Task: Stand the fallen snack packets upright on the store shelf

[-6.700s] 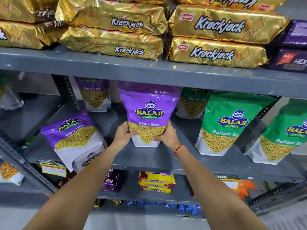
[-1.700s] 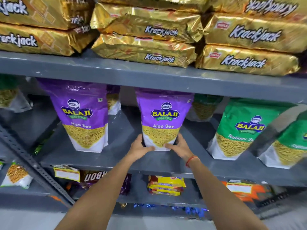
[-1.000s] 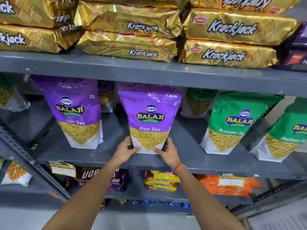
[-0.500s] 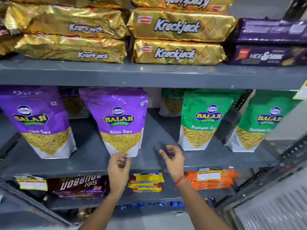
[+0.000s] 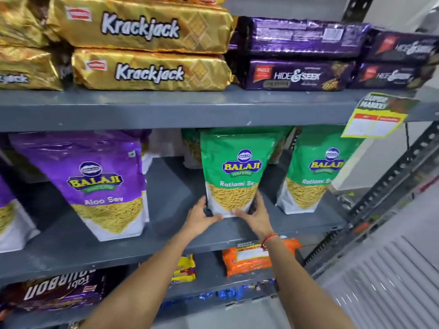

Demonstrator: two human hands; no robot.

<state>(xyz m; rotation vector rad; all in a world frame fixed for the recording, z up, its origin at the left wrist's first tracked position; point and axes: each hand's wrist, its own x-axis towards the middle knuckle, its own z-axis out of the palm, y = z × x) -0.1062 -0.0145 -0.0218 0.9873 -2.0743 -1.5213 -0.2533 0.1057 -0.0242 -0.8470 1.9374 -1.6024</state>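
A green Ratlami Sev packet (image 5: 234, 169) stands upright on the grey middle shelf (image 5: 166, 236). My left hand (image 5: 202, 216) grips its bottom left corner and my right hand (image 5: 255, 213) grips its bottom right corner. A purple Aloo Sev packet (image 5: 99, 181) stands upright to the left, apart from my hands. Another purple packet (image 5: 9, 217) is cut off at the left edge. A second green Ratlami Sev packet (image 5: 316, 172) stands upright to the right. More packets sit behind, mostly hidden.
Gold Krackjack packs (image 5: 147, 48) and purple Hide & Seek packs (image 5: 297, 55) are stacked on the shelf above. A yellow price tag (image 5: 373, 117) hangs from that shelf's edge. Orange packs (image 5: 249, 257) and Bourbon packs (image 5: 57, 290) lie below. A slotted metal upright (image 5: 389, 184) stands at right.
My hands let go of the purple Aloo Sev packet, moved right and took hold of the base of the green Ratlami Sev packet. The view swung right.
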